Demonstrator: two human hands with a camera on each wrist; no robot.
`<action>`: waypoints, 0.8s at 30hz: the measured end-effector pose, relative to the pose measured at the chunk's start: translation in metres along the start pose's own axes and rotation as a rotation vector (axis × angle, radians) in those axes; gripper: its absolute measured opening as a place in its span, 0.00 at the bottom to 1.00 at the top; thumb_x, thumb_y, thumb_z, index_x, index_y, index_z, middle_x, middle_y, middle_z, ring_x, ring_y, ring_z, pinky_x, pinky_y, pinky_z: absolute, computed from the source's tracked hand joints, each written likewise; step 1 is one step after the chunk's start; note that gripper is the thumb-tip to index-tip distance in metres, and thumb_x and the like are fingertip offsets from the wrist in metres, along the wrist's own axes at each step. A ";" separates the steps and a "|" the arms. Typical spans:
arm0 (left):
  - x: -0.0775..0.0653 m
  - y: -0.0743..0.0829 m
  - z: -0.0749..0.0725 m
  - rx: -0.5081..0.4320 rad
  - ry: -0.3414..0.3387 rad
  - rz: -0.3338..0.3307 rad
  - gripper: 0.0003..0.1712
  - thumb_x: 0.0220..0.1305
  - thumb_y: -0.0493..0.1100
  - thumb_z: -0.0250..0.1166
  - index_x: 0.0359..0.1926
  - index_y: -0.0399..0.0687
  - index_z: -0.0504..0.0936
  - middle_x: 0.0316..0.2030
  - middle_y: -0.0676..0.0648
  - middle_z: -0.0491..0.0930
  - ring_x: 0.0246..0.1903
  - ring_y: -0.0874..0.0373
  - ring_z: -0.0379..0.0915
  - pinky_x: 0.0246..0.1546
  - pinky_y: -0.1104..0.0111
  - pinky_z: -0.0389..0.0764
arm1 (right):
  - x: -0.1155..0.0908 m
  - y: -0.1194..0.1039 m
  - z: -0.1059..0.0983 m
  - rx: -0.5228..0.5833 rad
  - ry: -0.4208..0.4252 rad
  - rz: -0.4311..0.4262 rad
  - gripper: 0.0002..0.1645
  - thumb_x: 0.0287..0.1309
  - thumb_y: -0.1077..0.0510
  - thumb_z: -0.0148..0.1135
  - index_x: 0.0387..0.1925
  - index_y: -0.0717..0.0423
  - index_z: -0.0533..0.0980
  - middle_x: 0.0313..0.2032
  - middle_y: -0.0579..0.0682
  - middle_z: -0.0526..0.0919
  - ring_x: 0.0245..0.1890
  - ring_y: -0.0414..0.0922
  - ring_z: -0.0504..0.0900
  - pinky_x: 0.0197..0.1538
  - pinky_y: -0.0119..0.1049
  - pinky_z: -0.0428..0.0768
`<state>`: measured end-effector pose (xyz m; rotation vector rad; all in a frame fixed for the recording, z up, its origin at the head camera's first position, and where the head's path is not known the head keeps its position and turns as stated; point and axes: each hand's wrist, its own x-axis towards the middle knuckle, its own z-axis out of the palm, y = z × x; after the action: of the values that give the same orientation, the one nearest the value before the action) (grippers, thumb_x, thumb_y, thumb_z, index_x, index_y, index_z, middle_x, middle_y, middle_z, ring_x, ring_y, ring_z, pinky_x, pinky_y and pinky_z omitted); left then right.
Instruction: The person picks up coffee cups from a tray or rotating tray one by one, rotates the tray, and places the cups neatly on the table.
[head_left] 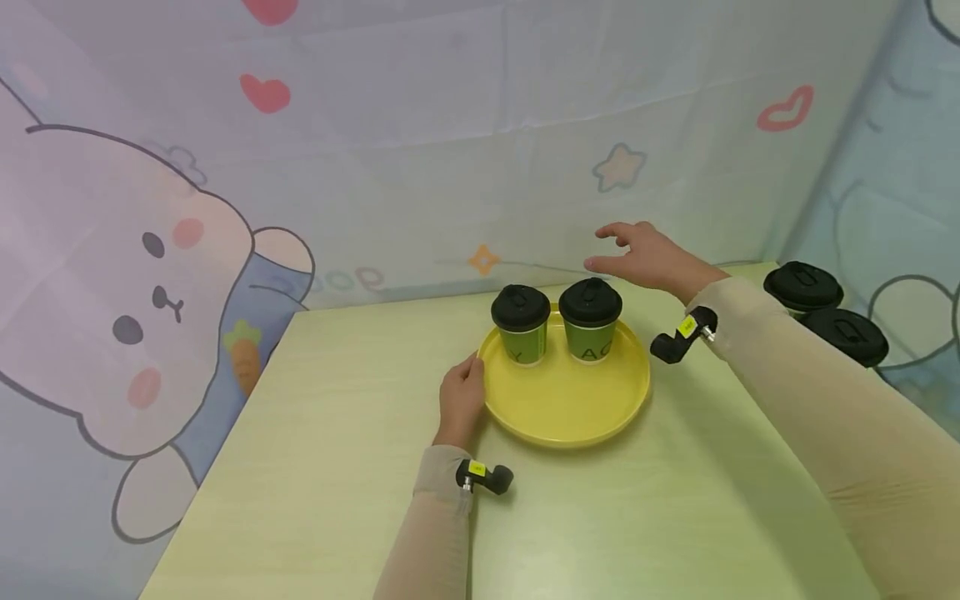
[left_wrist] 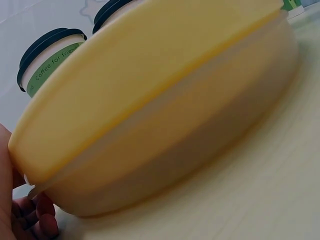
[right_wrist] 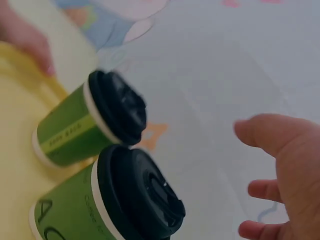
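A round yellow tray (head_left: 564, 412) carries two green paper cups with black lids, the left cup (head_left: 524, 343) and the right cup (head_left: 590, 340), side by side near its far edge. My left hand (head_left: 460, 402) grips the tray's left rim, thumb along the side and fingertips (left_wrist: 47, 224) curled beneath it in the left wrist view. Behind and to the right of the cups, my right hand (head_left: 651, 258) is raised in the air with fingers apart and nothing in them. The right wrist view shows that hand (right_wrist: 295, 175) apart from both lids.
Two more black-lidded cups, one lid (head_left: 804, 286) behind another lid (head_left: 844, 335), stand at the table's right side, partly hidden by my right sleeve. A printed cloth (head_left: 420, 167) hangs along the table's back edge. The pale table (head_left: 337, 467) extends left of the tray.
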<state>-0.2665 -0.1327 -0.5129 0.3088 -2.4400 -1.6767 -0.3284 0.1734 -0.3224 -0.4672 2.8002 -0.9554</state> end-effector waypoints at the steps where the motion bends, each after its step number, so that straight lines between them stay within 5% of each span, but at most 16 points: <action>1: 0.000 0.000 0.000 0.000 0.002 -0.005 0.25 0.76 0.54 0.52 0.65 0.52 0.79 0.64 0.46 0.77 0.67 0.48 0.68 0.67 0.55 0.68 | 0.004 -0.002 0.001 -0.050 -0.034 -0.004 0.48 0.66 0.33 0.57 0.77 0.55 0.57 0.72 0.69 0.55 0.69 0.64 0.59 0.65 0.65 0.65; 8: 0.001 0.001 0.001 -0.010 0.015 0.013 0.24 0.76 0.54 0.54 0.65 0.50 0.79 0.63 0.44 0.77 0.66 0.47 0.69 0.67 0.54 0.67 | 0.017 -0.010 0.015 -0.240 -0.191 -0.037 0.48 0.61 0.37 0.64 0.75 0.55 0.61 0.71 0.71 0.55 0.68 0.65 0.62 0.63 0.64 0.67; 15: -0.001 0.003 0.005 -0.005 0.011 0.023 0.24 0.76 0.53 0.54 0.65 0.49 0.79 0.63 0.44 0.77 0.66 0.47 0.69 0.67 0.55 0.68 | 0.013 -0.010 0.025 -0.238 -0.294 0.011 0.52 0.56 0.39 0.71 0.74 0.54 0.59 0.65 0.67 0.60 0.48 0.60 0.75 0.45 0.55 0.80; 24: 0.001 0.006 0.009 0.005 0.011 0.011 0.24 0.76 0.54 0.53 0.65 0.52 0.80 0.62 0.44 0.77 0.65 0.48 0.70 0.66 0.54 0.68 | 0.016 -0.007 0.018 -0.230 -0.284 0.001 0.49 0.54 0.45 0.72 0.71 0.58 0.61 0.62 0.67 0.62 0.49 0.59 0.77 0.42 0.50 0.83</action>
<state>-0.2698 -0.1231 -0.5107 0.3037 -2.4343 -1.6602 -0.3373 0.1526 -0.3325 -0.5792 2.6563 -0.5184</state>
